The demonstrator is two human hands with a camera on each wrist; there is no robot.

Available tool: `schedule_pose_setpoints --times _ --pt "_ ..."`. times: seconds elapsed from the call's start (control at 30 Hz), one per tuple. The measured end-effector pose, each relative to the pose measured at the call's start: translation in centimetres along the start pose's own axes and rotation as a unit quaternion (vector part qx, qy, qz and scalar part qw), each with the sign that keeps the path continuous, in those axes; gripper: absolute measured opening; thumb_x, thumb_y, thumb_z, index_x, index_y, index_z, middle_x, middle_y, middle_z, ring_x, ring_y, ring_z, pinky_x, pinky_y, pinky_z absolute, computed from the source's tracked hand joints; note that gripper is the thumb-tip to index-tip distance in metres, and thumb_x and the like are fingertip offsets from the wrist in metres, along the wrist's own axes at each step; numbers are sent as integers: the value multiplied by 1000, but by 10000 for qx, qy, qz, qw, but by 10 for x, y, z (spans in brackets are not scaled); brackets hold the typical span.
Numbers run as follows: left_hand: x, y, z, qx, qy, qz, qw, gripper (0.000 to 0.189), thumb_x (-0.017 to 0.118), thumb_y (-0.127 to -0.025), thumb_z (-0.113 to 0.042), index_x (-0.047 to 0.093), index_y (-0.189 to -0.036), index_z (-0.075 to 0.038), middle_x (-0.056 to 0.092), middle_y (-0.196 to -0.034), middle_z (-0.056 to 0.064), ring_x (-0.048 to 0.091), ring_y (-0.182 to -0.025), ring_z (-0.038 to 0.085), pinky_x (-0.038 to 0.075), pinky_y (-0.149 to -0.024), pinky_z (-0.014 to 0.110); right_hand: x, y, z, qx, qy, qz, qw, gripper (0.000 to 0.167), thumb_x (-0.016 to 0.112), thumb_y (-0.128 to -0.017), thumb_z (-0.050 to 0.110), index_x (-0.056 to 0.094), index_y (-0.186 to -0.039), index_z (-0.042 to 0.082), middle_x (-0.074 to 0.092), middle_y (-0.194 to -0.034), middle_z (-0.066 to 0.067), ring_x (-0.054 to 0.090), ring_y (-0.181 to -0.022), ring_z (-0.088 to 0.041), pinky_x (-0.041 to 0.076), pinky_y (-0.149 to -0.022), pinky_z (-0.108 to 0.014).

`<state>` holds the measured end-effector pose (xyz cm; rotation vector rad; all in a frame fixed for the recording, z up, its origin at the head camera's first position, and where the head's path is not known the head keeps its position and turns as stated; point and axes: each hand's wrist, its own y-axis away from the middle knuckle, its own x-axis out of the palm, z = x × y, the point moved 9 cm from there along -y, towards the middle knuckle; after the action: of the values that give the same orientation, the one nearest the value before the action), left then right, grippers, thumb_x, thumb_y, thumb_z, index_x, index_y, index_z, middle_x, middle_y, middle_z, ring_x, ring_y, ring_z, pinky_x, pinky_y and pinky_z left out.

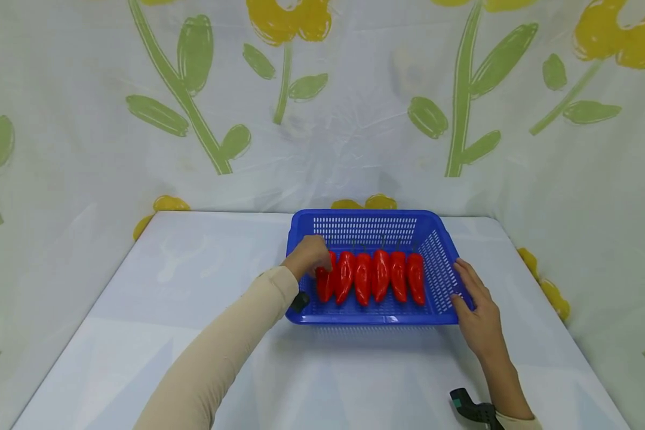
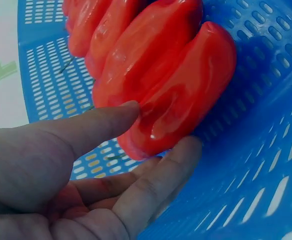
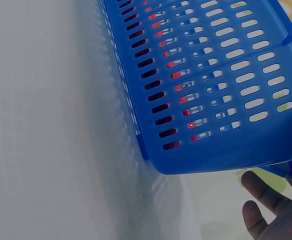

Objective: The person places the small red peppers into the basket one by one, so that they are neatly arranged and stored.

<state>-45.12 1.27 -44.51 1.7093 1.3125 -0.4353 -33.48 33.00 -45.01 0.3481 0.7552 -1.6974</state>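
A blue plastic basket (image 1: 371, 319) stands on the table with several glossy red chili peppers (image 1: 380, 275) lying side by side in it, stems toward the back. My left hand (image 1: 310, 254) reaches in at the left and holds the leftmost pepper (image 2: 186, 95) near its stem end. In the left wrist view the thumb lies on one side of that pepper and the fingers on the other. My right hand (image 1: 478, 310) holds the basket's right rim, its thumb over the edge. Two of its fingers show loosely extended beside the basket in the right wrist view.
The white table (image 1: 204, 269) extends on both sides and in front of the basket. A pale curtain (image 1: 355, 137) with yellow flowers and green leaves hangs behind. A dark wrist mount (image 1: 473, 409) sits on the right wrist.
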Motion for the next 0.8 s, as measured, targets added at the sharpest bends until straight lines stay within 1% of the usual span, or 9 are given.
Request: schedule_pose_setpoints --times 0.13,0.2,0.27,0.37,0.47,0.53,0.63,0.73,0.8 --pt "-2 3 -6 328 -461 -128 9983 30 75 -86 -4 63 -112 5 64 -95 16 71 -82 31 61 -72 37 0 0 -2 48 36 37 10000 59 47 -101 10 35 -157 24 27 -163 0 19 -150 -36 25 -105 -75" --pt "-6 6 -12 627 -781 -289 9946 26 75 -86 -9 64 -107 3 62 -88 12 69 -75 26 60 -67 32 0 1 -4 85 35 59 9999 59 47 -101 10 34 -157 24 26 -164 0 19 -150 -36 25 -105 -75" --pt "-12 11 -18 947 -904 -424 9905 22 74 -87 -12 64 -101 1 59 -80 9 63 -68 21 57 -61 28 0 1 -6 136 59 61 9999 59 47 -101 11 34 -157 24 26 -164 0 19 -150 -36 26 -104 -75" --pt "-22 23 -28 1546 -905 -595 9820 18 71 -90 -18 67 -91 0 59 -70 7 55 -62 17 52 -56 25 -2 1 -8 182 64 30 9998 59 46 -101 10 34 -157 24 26 -164 0 18 -150 -35 26 -104 -74" --pt "-38 37 -28 2108 -488 -760 9734 21 66 -94 -21 71 -94 0 67 -79 7 60 -66 16 55 -61 26 -2 -1 -9 163 14 27 9999 59 46 -101 10 34 -157 24 26 -164 0 18 -150 -35 26 -105 -74" --pt "-50 48 -20 2433 -168 -969 9649 25 63 -96 -23 73 -102 -1 71 -91 9 65 -75 18 58 -68 29 0 -3 -10 159 -35 51 9999 59 46 -101 10 34 -157 24 26 -164 0 18 -150 -34 25 -106 -73" --pt "-69 63 4 2744 255 -1441 9504 28 60 -100 -24 69 -115 -3 71 -106 11 68 -91 23 59 -78 36 4 -5 -12 162 -56 95 9998 59 47 -102 10 34 -157 24 25 -164 -1 17 -150 -34 26 -107 -73" --pt "-83 74 38 2756 408 -1976 9399 27 58 -101 -23 69 -118 -5 71 -108 11 68 -97 27 59 -80 41 6 -7 -15 140 -69 99 9998 58 47 -102 10 34 -157 23 26 -164 -1 17 -151 -32 26 -108 -71" --pt "-87 77 63 2647 427 -2261 9365 27 57 -102 -23 69 -119 -5 71 -107 10 67 -98 27 59 -81 44 6 -9 -16 96 -99 67 9999 58 47 -102 9 35 -157 21 27 -163 -1 18 -151 -31 25 -109 -70"
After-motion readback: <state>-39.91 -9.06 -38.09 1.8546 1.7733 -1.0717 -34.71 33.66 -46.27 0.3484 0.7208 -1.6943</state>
